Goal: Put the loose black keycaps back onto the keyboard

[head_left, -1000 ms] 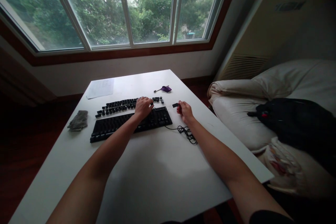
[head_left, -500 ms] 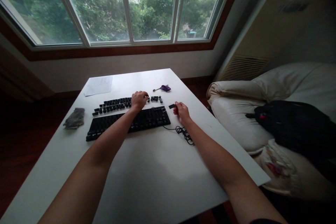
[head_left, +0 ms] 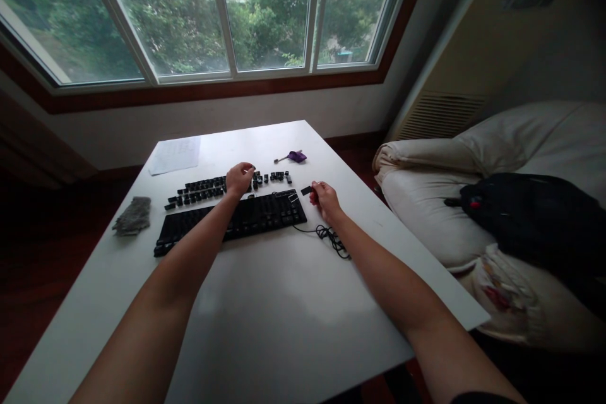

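Note:
A black keyboard (head_left: pixel 265 213) lies across the white table. Behind it, loose black keycaps (head_left: pixel 199 187) are set out in rows. Over those rows, my left hand (head_left: pixel 239 179) is closed in a pinch, with a small dark keycap (head_left: pixel 252 168) at its fingertips. My right hand (head_left: pixel 326 199) is shut on a keycap puller (head_left: pixel 307 190) just off the keyboard's right end. The puller's black handle points left, and its thin wire loops show over the keyboard's corner. My left forearm hides part of the keyboard.
A coiled black cable (head_left: pixel 332 240) lies below my right hand. Farther back are a purple dustpan-like piece with a small brush (head_left: pixel 297 156) and a paper sheet (head_left: pixel 174 155). A grey cloth (head_left: pixel 132 215) rests at the left. Beyond the table's right edge stands a sofa (head_left: pixel 421 202) with a black bag (head_left: pixel 525 221).
My left hand has moved a little to the left along the keycap rows, with more keycaps showing to its right. My right hand keeps the puller in nearly the same place.

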`<state>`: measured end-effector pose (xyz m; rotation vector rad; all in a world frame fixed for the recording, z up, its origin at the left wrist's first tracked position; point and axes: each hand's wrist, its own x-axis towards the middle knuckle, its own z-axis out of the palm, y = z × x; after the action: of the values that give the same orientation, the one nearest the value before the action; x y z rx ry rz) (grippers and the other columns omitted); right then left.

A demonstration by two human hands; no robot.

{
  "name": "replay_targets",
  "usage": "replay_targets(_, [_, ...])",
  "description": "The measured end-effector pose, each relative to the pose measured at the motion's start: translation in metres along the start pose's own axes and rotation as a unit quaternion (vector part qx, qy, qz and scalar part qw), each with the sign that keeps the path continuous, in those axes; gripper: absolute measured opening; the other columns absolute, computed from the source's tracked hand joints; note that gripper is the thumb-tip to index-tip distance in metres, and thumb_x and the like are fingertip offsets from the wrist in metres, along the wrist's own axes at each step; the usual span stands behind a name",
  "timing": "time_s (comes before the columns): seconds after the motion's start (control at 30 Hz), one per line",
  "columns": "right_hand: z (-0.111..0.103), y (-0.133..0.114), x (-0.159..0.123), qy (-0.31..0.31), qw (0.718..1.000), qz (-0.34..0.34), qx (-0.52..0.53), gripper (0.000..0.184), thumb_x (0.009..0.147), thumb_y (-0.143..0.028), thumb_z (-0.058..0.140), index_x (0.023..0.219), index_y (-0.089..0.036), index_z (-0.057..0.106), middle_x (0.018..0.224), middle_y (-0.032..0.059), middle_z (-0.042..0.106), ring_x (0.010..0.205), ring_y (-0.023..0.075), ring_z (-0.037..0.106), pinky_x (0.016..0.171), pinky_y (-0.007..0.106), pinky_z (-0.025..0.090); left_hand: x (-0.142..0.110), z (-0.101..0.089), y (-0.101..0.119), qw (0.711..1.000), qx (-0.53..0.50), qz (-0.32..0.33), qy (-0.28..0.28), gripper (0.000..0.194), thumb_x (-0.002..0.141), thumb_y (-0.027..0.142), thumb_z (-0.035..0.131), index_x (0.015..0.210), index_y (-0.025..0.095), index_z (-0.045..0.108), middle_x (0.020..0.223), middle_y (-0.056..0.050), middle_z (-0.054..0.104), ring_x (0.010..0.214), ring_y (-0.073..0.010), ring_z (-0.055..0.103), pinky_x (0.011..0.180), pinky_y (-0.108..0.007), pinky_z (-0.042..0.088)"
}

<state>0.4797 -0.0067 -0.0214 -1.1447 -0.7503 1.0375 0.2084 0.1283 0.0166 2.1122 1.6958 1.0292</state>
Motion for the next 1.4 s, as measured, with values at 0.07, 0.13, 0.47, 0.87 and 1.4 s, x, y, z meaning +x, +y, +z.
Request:
replay_targets(0.07, [0.000,0.000,0.000,0.001,1.000,-0.001,-0.002,0.034,0.077,-0.049,0.072,0.078,-0.020,0.054,0.056,-0.0024,0.060,0.044,0.0079,0.051,0.040,0.019,0.039,0.001,-0.002,-0.003,1.000,-0.002,-0.026,-0.001,0.032,0.090,0.043,0.054,0.109,0.023,0.070,0.098,-0.003,0.075,0.089,-0.0191,0.066,0.080,-0.030,0.047])
replay_targets(0.13, [0.000,-0.001,-0.001,0.000,1.000,-0.003,-0.004,0.034,0.077,-0.049,0.072,0.077,-0.020,0.054,0.055,-0.0023,0.060,0.044,0.0079,0.051,0.040,0.019,0.039,0.000,-0.002,-0.003,1.000,0.008,-0.023,-0.012,0.031,0.090,0.042,0.054,0.108,0.023,0.071,0.096,-0.003,0.074,0.087,-0.0193,0.066,0.080,-0.031,0.047])
replay_targets(0.47, [-0.001,0.001,0.001,-0.002,1.000,-0.008,-0.010,0.034,0.077,-0.049,0.072,0.077,-0.020,0.054,0.055,-0.0025,0.059,0.044,0.0080,0.050,0.040,0.019,0.040,-0.028,0.007,0.012,0.965,0.158,0.186,-0.092,0.018,0.083,0.027,0.063,0.098,0.025,0.072,0.116,-0.008,0.065,0.113,-0.0287,0.050,0.097,-0.043,0.041])
replay_targets(0.87, [0.000,0.002,0.000,-0.006,1.000,-0.012,-0.011,0.033,0.077,-0.048,0.071,0.077,-0.020,0.055,0.055,-0.0025,0.059,0.044,0.0079,0.051,0.040,0.019,0.040,-0.029,0.012,0.017,0.966,0.172,0.168,-0.093,0.017,0.078,0.026,0.067,0.094,0.025,0.071,0.115,-0.010,0.062,0.116,-0.0317,0.046,0.096,-0.046,0.040])
replay_targets(1.4, [0.014,-0.007,-0.006,-0.006,0.993,-0.101,-0.053,0.026,0.073,-0.040,0.074,0.083,-0.020,0.062,0.075,-0.0011,0.063,0.064,0.0094,0.058,0.050,0.018,0.046,-0.101,-0.015,0.059,0.960,0.070,0.239,-0.126,0.019,0.090,0.032,0.058,0.104,0.026,0.069,0.119,-0.008,0.062,0.116,-0.0282,0.051,0.100,-0.046,0.043])
